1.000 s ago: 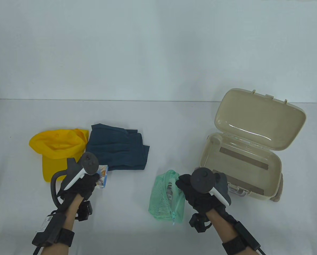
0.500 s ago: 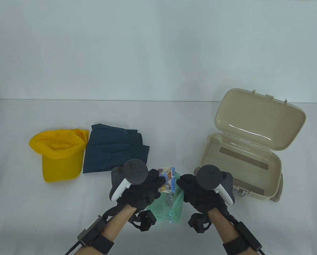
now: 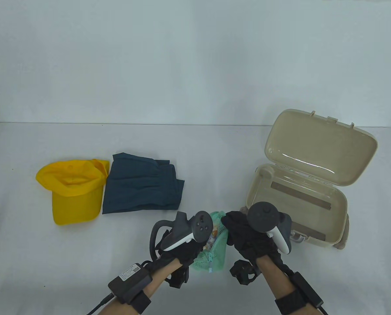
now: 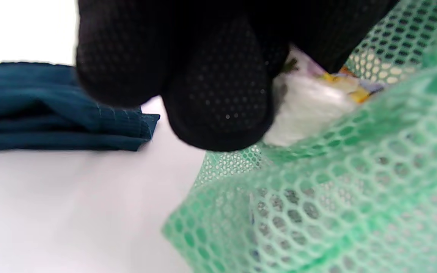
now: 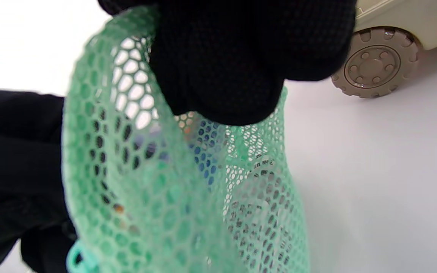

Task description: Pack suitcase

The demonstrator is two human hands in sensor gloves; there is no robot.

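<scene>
green mesh zip pouch (image 3: 215, 254): soft honeycomb net, mouth held up, on white table (image 3: 215, 147) near open beige hard-shell suitcase (image 3: 300, 203) | right hand (image 3: 248, 234): fingers pinch pouch rim | left hand (image 3: 185, 249): fingers clamp small printed packet (image 4: 313, 98) at pouch mouth (seemingly partly inside) | yellow cap (image 3: 71, 187), folded navy garment (image 3: 143, 185): far left

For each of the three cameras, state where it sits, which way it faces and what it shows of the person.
Table view: above, facing down; both gloved hands, left hand, right hand, at the mesh bag.
Left wrist view: low, past black fingers pushing a small packet into the bag; folded blue garment behind.
Right wrist view: low, black fingers pinching the bag's rim; suitcase wheel behind.
Shared: the bag.
</scene>
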